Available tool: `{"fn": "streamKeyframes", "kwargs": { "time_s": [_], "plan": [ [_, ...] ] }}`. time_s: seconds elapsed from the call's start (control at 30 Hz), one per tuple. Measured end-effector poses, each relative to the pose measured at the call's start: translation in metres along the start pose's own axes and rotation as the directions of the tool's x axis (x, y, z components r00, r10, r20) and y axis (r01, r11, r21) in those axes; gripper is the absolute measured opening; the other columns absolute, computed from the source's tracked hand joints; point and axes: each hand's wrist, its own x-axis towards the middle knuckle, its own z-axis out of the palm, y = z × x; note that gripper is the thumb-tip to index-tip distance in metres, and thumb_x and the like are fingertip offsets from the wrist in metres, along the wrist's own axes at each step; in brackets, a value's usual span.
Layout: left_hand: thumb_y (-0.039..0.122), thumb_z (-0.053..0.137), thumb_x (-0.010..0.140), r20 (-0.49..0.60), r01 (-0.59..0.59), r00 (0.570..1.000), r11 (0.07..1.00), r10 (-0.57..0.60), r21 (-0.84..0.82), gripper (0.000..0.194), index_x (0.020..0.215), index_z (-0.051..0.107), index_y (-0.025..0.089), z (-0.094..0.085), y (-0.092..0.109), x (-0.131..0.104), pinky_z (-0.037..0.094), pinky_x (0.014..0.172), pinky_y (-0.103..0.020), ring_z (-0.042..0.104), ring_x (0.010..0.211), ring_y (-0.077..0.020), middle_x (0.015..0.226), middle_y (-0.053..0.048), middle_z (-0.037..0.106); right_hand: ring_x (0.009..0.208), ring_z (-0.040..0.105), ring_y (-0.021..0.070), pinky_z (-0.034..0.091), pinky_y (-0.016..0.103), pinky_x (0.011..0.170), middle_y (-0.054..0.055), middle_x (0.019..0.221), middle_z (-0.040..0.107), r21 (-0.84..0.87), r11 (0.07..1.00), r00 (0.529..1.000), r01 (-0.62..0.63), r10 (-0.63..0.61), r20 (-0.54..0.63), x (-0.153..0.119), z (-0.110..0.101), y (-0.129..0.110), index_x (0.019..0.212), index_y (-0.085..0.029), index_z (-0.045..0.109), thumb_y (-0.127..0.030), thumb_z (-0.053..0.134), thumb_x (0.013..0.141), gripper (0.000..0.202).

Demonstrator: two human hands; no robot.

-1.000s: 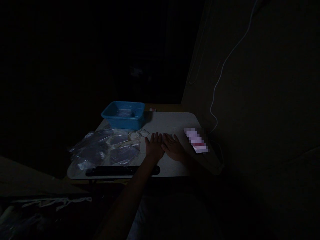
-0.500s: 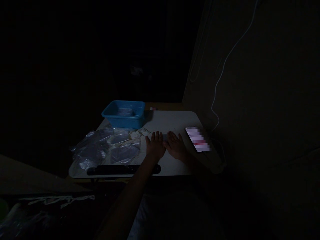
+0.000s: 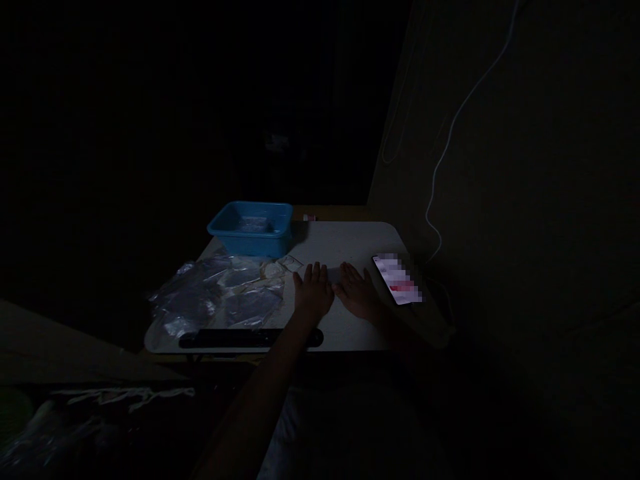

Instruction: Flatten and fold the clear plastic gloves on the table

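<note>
Both hands rest palm down on a white folding table (image 3: 350, 235) in dim light. My left hand (image 3: 314, 291) has its fingers stretched forward, just right of a spread of clear plastic bags (image 3: 250, 303). Close beside it, my right hand (image 3: 359, 292) lies with fingers extended and angled to the left, near a lit phone (image 3: 399, 280). A faint greyish patch (image 3: 335, 275) shows between the fingertips; it is too dark to tell what it is. I see nothing held in either hand.
A blue plastic basin (image 3: 250, 230) with something clear inside stands at the table's back left. A black strip (image 3: 225, 339) runs along the front edge. A white cable (image 3: 447, 143) hangs down the right wall. A small pinkish item (image 3: 309, 217) lies behind the table.
The whole view has shifted slightly. My right hand has moved a little to the right, so the gap between the fingers of both hands is slightly wider.
</note>
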Motion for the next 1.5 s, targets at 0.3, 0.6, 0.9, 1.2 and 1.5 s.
{"fn": "streamKeyframes", "kwargs": {
  "time_s": [0.3, 0.6, 0.9, 1.2, 1.5],
  "plan": [
    [0.033, 0.018, 0.087, -0.032, -0.007, 0.999, 1.0, 0.007, 0.011, 0.054, 0.136, 0.027, 0.013, 0.0011, -0.0005, -0.0017, 0.017, 0.101, -0.056, 0.021, 0.131, -0.0263, 0.144, -0.01, 0.026, 0.132, 0.023, 0.0218, 0.014, 0.048, 0.105, 0.014, 0.141, 0.029, 0.001, 1.0, 1.0, -0.012, 0.012, -0.001, -0.002, -0.0037, -0.0025, 0.135, -0.008, 0.03, -0.044, 0.014, 0.09, 0.06],
    [0.033, 0.018, 0.087, -0.017, 0.004, 1.0, 1.0, -0.004, 0.012, 0.054, 0.137, 0.026, 0.012, 0.0002, -0.0002, -0.001, 0.017, 0.102, -0.055, 0.02, 0.132, -0.0255, 0.144, -0.01, 0.025, 0.132, 0.022, 0.0215, 0.014, 0.048, 0.105, 0.014, 0.142, 0.028, 0.008, 1.0, 1.0, -0.015, 0.015, 0.024, -0.0013, -0.0052, -0.0027, 0.136, -0.007, 0.029, -0.045, 0.013, 0.09, 0.061],
    [0.032, 0.017, 0.087, 0.001, 0.015, 1.0, 1.0, -0.015, 0.013, 0.055, 0.137, 0.024, 0.01, -0.0008, 0.0006, -0.0007, 0.017, 0.103, -0.054, 0.02, 0.132, -0.0253, 0.144, -0.011, 0.024, 0.132, 0.022, 0.0217, 0.014, 0.048, 0.105, 0.014, 0.142, 0.028, 0.012, 1.0, 1.0, -0.015, 0.015, 0.008, -0.0008, -0.003, -0.002, 0.136, -0.008, 0.028, -0.044, 0.015, 0.09, 0.06],
    [0.032, 0.018, 0.086, -0.002, 0.015, 1.0, 1.0, -0.015, 0.006, 0.056, 0.136, 0.025, 0.007, -0.0003, 0.0013, -0.0006, 0.018, 0.103, -0.055, 0.02, 0.132, -0.0252, 0.144, -0.012, 0.024, 0.132, 0.022, 0.022, 0.015, 0.049, 0.105, 0.014, 0.141, 0.029, -0.002, 1.0, 1.0, -0.009, 0.009, 0.013, -0.0015, -0.0056, -0.0029, 0.135, -0.006, 0.029, -0.046, 0.014, 0.09, 0.061],
    [0.032, 0.019, 0.087, 0.024, 0.018, 1.0, 1.0, -0.018, 0.008, 0.056, 0.137, 0.025, 0.008, -0.0027, 0.0017, -0.0005, 0.017, 0.103, -0.054, 0.019, 0.133, -0.0251, 0.144, -0.012, 0.023, 0.132, 0.023, 0.0226, 0.016, 0.05, 0.105, 0.014, 0.141, 0.029, -0.009, 1.0, 1.0, -0.008, 0.008, 0.011, -0.0009, -0.0039, -0.0013, 0.134, -0.008, 0.031, -0.045, 0.016, 0.09, 0.06]
  ]
}}
